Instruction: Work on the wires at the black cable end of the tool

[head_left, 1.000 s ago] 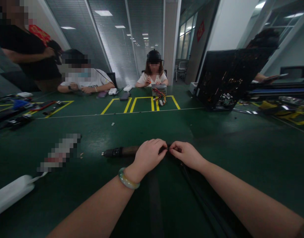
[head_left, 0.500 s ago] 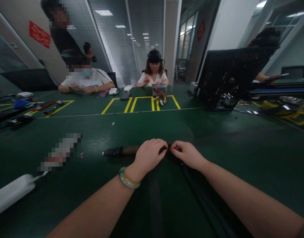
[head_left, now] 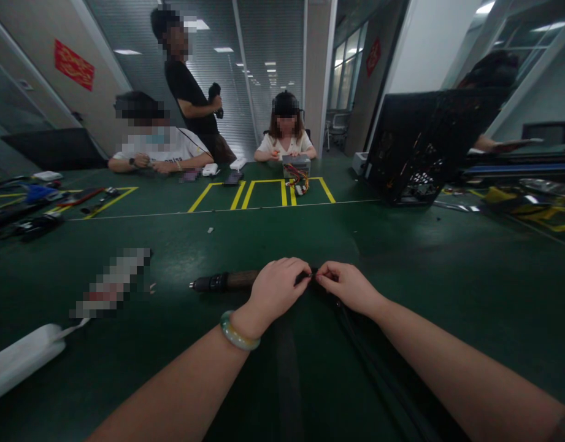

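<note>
A dark cylindrical tool (head_left: 238,280) with a metal tip at its left end lies on the green table. My left hand (head_left: 280,288) is closed over its right part, palm down, with a bangle on the wrist. Close beside it on the right, my right hand (head_left: 349,285) is closed in a pinch at the tool's right end. What its fingertips hold is too small and dark to tell. From beneath the right hand a black cable (head_left: 362,347) runs down towards the table's near edge.
At the left lie a white power bank (head_left: 27,359) and a pixelated flat object (head_left: 119,279). Parts and cables (head_left: 38,202) lie far left. Two people sit across the table and one stands. A black computer case (head_left: 424,141) is at the right, near another person.
The standing person has moved to the right behind the table. The seated people's hands have shifted slightly. My hands and the tool look the same.
</note>
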`<control>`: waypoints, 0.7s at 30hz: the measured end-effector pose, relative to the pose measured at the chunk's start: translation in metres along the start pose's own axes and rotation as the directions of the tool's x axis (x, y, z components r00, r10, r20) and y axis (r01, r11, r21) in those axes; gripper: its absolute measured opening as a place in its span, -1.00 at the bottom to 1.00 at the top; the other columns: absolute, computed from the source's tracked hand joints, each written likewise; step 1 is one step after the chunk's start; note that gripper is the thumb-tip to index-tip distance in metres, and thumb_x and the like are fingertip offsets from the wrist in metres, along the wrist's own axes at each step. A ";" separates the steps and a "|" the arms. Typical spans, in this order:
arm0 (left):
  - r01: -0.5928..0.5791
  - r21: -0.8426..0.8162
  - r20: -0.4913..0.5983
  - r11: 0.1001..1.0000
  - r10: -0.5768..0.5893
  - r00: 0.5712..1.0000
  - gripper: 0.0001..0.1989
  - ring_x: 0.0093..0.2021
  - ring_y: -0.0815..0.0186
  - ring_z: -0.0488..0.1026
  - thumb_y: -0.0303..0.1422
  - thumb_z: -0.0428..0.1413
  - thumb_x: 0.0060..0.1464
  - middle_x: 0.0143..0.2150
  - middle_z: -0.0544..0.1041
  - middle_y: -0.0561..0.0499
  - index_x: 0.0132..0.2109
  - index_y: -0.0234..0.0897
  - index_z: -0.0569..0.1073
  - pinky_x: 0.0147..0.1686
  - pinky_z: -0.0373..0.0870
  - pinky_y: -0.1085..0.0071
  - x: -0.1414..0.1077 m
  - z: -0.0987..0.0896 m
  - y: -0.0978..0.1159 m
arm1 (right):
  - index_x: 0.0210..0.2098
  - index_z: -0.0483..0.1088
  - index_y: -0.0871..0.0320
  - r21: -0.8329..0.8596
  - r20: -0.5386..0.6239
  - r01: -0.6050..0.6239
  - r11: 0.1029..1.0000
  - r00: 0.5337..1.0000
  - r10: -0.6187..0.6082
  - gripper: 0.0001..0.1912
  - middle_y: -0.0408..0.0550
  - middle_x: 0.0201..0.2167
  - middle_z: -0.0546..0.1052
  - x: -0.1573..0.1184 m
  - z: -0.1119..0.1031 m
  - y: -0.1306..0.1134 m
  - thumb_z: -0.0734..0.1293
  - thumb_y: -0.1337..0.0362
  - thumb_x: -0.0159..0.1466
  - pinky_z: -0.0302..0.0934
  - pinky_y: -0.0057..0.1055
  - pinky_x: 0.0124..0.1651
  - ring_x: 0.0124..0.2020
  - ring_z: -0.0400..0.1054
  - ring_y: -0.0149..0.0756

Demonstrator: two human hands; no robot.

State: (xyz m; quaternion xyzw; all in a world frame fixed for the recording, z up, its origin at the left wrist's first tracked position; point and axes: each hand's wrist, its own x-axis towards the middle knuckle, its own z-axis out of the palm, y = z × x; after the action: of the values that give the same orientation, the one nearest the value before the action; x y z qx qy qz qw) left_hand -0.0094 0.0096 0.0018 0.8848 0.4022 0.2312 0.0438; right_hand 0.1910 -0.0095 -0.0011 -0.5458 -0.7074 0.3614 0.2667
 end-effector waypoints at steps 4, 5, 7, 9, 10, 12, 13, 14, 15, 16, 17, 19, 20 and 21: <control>-0.013 -0.002 0.007 1.000 0.013 1.000 -0.89 -0.10 0.25 0.44 -0.36 0.10 0.17 -0.10 0.51 0.06 -0.14 -0.15 0.45 -0.08 0.36 0.25 0.000 -0.001 0.001 | -0.28 0.45 0.12 -0.011 -0.008 0.022 1.000 1.000 -0.022 -0.80 -0.16 -0.45 0.49 0.000 0.000 0.000 0.25 0.17 0.29 0.13 -0.48 -0.45 -0.48 0.34 -0.39; -0.010 -0.003 0.006 1.000 0.010 1.000 -0.88 -0.10 0.25 0.44 -0.36 0.10 0.17 -0.10 0.51 0.07 -0.13 -0.14 0.45 -0.08 0.36 0.25 0.000 -0.001 0.001 | -0.28 0.45 0.12 -0.014 -0.007 0.027 1.000 1.000 -0.027 -0.80 -0.16 -0.45 0.49 0.000 0.000 0.000 0.25 0.17 0.29 0.13 -0.48 -0.44 -0.47 0.34 -0.38; 0.007 -0.002 0.001 1.000 -0.007 1.000 -0.85 -0.10 0.24 0.44 -0.34 0.11 0.16 -0.10 0.51 0.06 -0.10 -0.15 0.44 -0.08 0.36 0.25 0.000 -0.001 0.001 | -0.28 0.45 0.12 -0.016 -0.009 0.020 1.000 1.000 -0.020 -0.80 -0.16 -0.44 0.50 0.000 0.000 0.002 0.25 0.16 0.29 0.14 -0.47 -0.44 -0.46 0.35 -0.38; 0.028 0.002 -0.004 1.000 -0.028 1.000 -0.82 -0.11 0.23 0.45 -0.30 0.13 0.15 -0.12 0.51 0.04 -0.09 -0.17 0.43 -0.09 0.37 0.25 0.000 -0.001 0.001 | -0.27 0.45 0.11 -0.013 -0.009 0.003 1.000 1.000 -0.003 -0.79 -0.16 -0.43 0.50 0.000 0.001 0.003 0.25 0.15 0.29 0.14 -0.48 -0.45 -0.47 0.35 -0.38; 0.034 0.005 -0.005 0.999 -0.034 0.999 -0.82 -0.11 0.23 0.45 -0.28 0.13 0.15 -0.13 0.51 0.03 -0.09 -0.18 0.43 -0.09 0.37 0.25 -0.001 0.000 0.001 | -0.27 0.45 0.11 -0.011 -0.006 -0.001 1.000 1.000 0.001 -0.79 -0.16 -0.43 0.50 0.000 0.000 0.004 0.25 0.14 0.29 0.14 -0.48 -0.46 -0.47 0.36 -0.38; 0.031 0.007 -0.004 1.000 -0.031 1.000 -0.84 -0.11 0.23 0.45 -0.29 0.13 0.15 -0.14 0.51 0.02 -0.12 -0.19 0.43 -0.09 0.37 0.25 -0.001 0.000 0.001 | -0.27 0.45 0.11 -0.010 -0.004 0.001 1.000 1.000 -0.002 -0.79 -0.16 -0.43 0.51 0.000 0.000 0.003 0.26 0.13 0.29 0.15 -0.47 -0.45 -0.46 0.36 -0.37; 0.024 0.004 -0.003 1.000 -0.024 1.000 -0.86 -0.11 0.23 0.44 -0.30 0.12 0.16 -0.14 0.51 0.02 -0.13 -0.19 0.43 -0.08 0.37 0.25 -0.001 0.000 0.001 | -0.27 0.45 0.11 -0.013 -0.003 0.008 1.000 1.000 -0.008 -0.79 -0.16 -0.42 0.51 0.000 0.000 0.003 0.26 0.14 0.29 0.15 -0.47 -0.44 -0.45 0.36 -0.37; 0.015 0.001 -0.002 1.000 -0.015 1.000 -0.87 -0.11 0.24 0.44 -0.32 0.11 0.16 -0.13 0.51 0.02 -0.13 -0.18 0.44 -0.07 0.36 0.25 0.000 -0.001 0.001 | -0.28 0.45 0.11 -0.017 -0.004 0.015 1.000 1.000 -0.015 -0.79 -0.16 -0.42 0.51 0.000 -0.001 0.002 0.26 0.14 0.29 0.15 -0.47 -0.43 -0.45 0.37 -0.37; 0.007 -0.003 0.000 1.000 -0.007 1.000 -0.88 -0.10 0.24 0.44 -0.33 0.11 0.16 -0.13 0.51 0.03 -0.14 -0.18 0.44 -0.06 0.36 0.25 0.000 -0.001 0.001 | -0.28 0.45 0.11 -0.023 -0.006 0.022 1.000 1.000 -0.022 -0.80 -0.17 -0.42 0.52 -0.001 -0.001 0.001 0.25 0.14 0.29 0.15 -0.47 -0.43 -0.44 0.37 -0.37; -0.004 -0.006 0.003 1.000 0.004 1.000 -0.89 -0.09 0.25 0.44 -0.35 0.11 0.16 -0.12 0.51 0.04 -0.14 -0.17 0.44 -0.06 0.36 0.26 0.000 -0.001 0.001 | -0.29 0.45 0.11 -0.029 -0.007 0.027 0.999 1.000 -0.027 -0.80 -0.17 -0.43 0.52 -0.001 -0.001 0.000 0.25 0.15 0.29 0.14 -0.47 -0.43 -0.45 0.37 -0.37; -0.015 -0.008 0.006 1.000 0.015 1.000 -0.89 -0.09 0.25 0.44 -0.37 0.11 0.15 -0.11 0.51 0.04 -0.14 -0.16 0.45 -0.05 0.36 0.26 0.000 -0.002 0.001 | -0.29 0.45 0.11 -0.035 -0.007 0.032 0.999 0.999 -0.032 -0.81 -0.17 -0.43 0.52 0.000 -0.002 0.000 0.26 0.16 0.29 0.13 -0.48 -0.43 -0.45 0.36 -0.37; -0.036 -0.009 0.012 0.999 0.036 0.999 -0.88 -0.08 0.26 0.43 -0.38 0.11 0.15 -0.10 0.51 0.05 -0.14 -0.15 0.46 -0.05 0.36 0.26 0.001 -0.002 0.001 | -0.30 0.46 0.11 -0.045 -0.008 0.038 0.998 0.999 -0.038 -0.81 -0.17 -0.45 0.51 0.000 -0.001 -0.001 0.26 0.17 0.28 0.12 -0.48 -0.44 -0.47 0.35 -0.38; -0.043 -0.008 0.014 0.999 0.044 0.999 -0.88 -0.08 0.26 0.43 -0.38 0.10 0.15 -0.10 0.51 0.04 -0.14 -0.15 0.46 -0.05 0.36 0.26 0.001 -0.002 0.001 | -0.31 0.46 0.12 -0.047 -0.013 0.041 0.998 0.999 -0.041 -0.82 -0.17 -0.46 0.51 0.000 -0.001 -0.001 0.26 0.18 0.27 0.12 -0.48 -0.44 -0.48 0.35 -0.38; -0.047 -0.005 0.015 0.999 0.047 0.999 -0.88 -0.08 0.25 0.44 -0.38 0.10 0.15 -0.10 0.51 0.04 -0.14 -0.16 0.46 -0.05 0.36 0.26 0.001 -0.002 0.001 | -0.31 0.46 0.12 -0.048 -0.018 0.044 0.998 0.999 -0.045 -0.82 -0.17 -0.47 0.51 0.000 0.000 -0.001 0.26 0.19 0.27 0.12 -0.48 -0.44 -0.48 0.34 -0.39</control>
State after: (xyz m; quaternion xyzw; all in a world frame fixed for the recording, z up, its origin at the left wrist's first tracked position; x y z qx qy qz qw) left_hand -0.0092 0.0094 0.0045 0.8956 0.3806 0.2261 0.0434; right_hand 0.1907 -0.0091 -0.0001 -0.5397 -0.7251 0.3330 0.2683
